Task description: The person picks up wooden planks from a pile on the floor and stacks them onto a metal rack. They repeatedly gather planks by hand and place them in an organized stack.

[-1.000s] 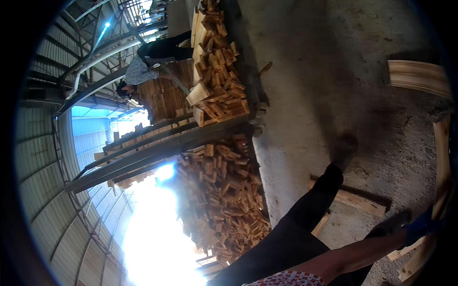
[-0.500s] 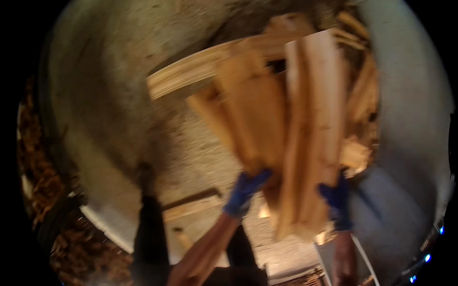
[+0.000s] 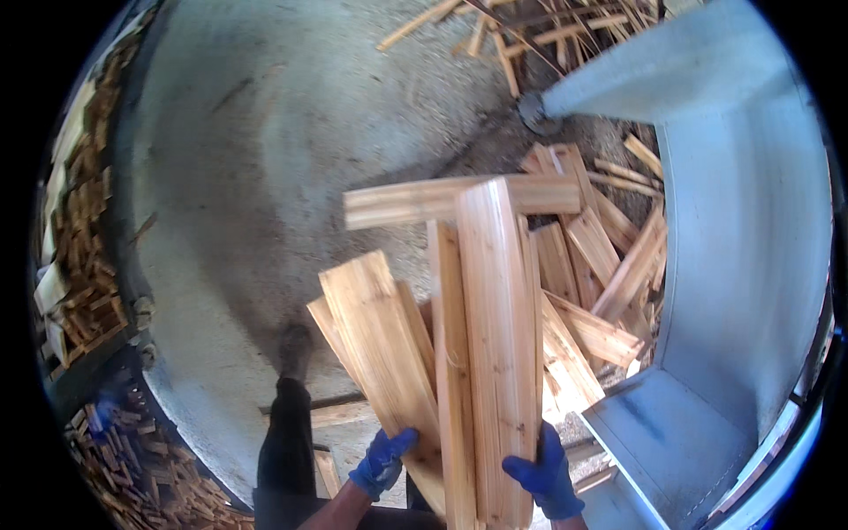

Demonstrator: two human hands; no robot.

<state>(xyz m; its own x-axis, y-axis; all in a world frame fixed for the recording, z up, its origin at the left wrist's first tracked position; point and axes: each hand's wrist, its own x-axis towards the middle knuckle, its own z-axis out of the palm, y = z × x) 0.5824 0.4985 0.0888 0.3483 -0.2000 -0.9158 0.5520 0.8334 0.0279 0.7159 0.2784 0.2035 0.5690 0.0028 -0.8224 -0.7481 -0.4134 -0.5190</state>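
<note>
I hold a bundle of short pale wooden boards [image 3: 481,327] in front of me, fanned upward. My left hand [image 3: 382,461], in a blue glove, grips the left lower end of the bundle. My right hand [image 3: 543,473], also blue-gloved, grips the right lower end. One board [image 3: 415,200] lies crosswise over the top of the bundle. Beneath and to the right lies a heap of similar boards [image 3: 609,265] on the concrete floor [image 3: 265,177].
A grey metal machine housing [image 3: 742,230] stands at the right, with a flat metal surface [image 3: 662,433] below it. Loose wood strips [image 3: 521,35] lie at the top. Stacked offcuts [image 3: 79,265] line the left edge. My dark trouser leg and shoe [image 3: 290,397] show below.
The view swung from a shed wall and wood stacks down to the floor. Both hands now hold the boards, steadier and lower in view than half a second ago.
</note>
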